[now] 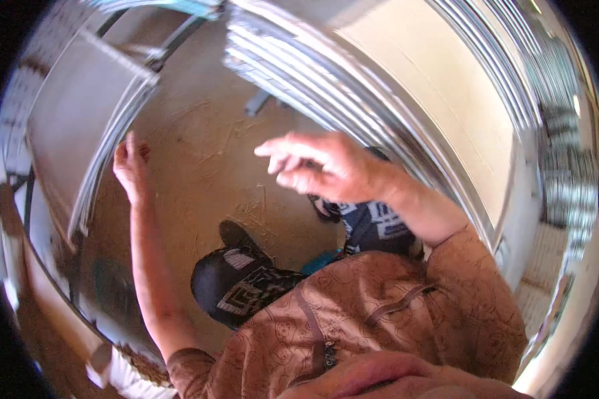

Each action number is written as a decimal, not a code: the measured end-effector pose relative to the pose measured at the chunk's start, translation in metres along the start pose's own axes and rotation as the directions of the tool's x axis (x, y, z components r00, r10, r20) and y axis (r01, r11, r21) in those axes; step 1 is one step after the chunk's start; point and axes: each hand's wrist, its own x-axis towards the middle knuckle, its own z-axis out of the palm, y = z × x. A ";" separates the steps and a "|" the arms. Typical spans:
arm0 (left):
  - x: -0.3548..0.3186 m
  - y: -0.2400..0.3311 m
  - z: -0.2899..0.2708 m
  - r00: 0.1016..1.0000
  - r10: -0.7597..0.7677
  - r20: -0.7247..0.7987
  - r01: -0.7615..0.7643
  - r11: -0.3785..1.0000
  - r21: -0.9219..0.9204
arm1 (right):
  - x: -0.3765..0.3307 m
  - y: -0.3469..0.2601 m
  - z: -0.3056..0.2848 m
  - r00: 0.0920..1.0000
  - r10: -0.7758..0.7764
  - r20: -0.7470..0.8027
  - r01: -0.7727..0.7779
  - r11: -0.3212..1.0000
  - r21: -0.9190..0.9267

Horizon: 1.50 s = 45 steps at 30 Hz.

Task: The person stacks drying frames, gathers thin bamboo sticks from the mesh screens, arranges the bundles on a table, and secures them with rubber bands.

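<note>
My left hand (133, 169) is raised beside the edge of a small stack of pale flat panels (80, 110) on the left. One of its fingers points up, the others are partly bent, and nothing shows in its grasp. Whether it touches the panel edge I cannot tell. My right hand (326, 163) is held out over the floor, fingers stretched to the left, with nothing in it. Just beyond it stands a large stack of silver-edged frames (313, 73), the top one carrying a cream flat surface (439, 86).
Brown, scuffed floor (199, 153) lies between the two stacks. A grey metal foot (256, 103) sticks out under the large stack. More thin layered sheets or racks (569, 166) rise at the far right. My legs in dark patterned trousers (246, 286) are below.
</note>
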 end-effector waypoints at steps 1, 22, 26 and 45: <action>-0.030 0.027 0.037 0.967 0.231 0.103 -0.234 0.972 0.014 | -0.011 -0.013 -0.028 0.999 -0.006 -0.041 0.004 0.999 -0.051; -0.263 0.213 0.381 -0.448 0.614 0.650 -0.803 0.042 -0.594 | -0.239 0.155 -0.482 0.582 0.256 -0.772 -0.789 -0.051 -0.612; -0.266 0.213 0.384 -0.436 0.611 0.661 -0.806 0.061 -0.588 | -0.196 0.185 -0.501 0.571 0.328 -0.752 -0.802 0.028 -0.597; -0.272 0.224 0.414 -0.260 0.552 0.792 -0.912 0.128 -0.389 | -0.149 0.136 -0.333 0.717 0.574 -0.395 -0.695 0.547 -0.466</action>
